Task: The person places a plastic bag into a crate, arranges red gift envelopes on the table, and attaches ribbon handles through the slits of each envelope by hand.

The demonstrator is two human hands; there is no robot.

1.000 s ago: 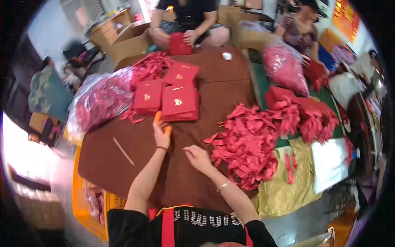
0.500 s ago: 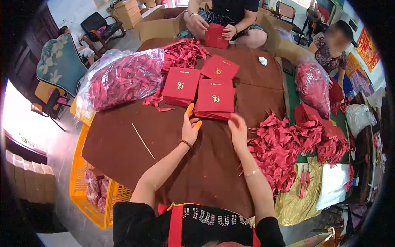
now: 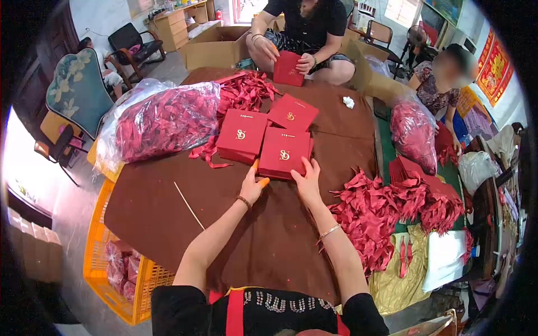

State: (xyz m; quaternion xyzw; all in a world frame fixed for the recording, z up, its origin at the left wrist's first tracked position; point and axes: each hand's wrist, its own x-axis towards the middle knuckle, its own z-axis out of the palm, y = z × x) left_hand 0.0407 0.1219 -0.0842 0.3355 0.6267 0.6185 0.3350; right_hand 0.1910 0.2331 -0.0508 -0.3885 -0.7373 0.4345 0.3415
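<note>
Stack (image 3: 284,154) of red packets lies on the brown cloth (image 3: 269,246), just beside two more piles (image 3: 241,134). The left hand (image 3: 252,188), with orange covers (image 3: 263,182) on its fingertips, is at the stack's near left corner, finger and thumb parted; the right hand (image 3: 307,183), fingers spread, meets the near right corner. Whether either grips, I cannot tell. Ribbons (image 3: 365,215) are heaped to the right.

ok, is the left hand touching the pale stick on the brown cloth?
Apart: the head view shows bare brown cloth between the left hand and the pale stick.
</note>
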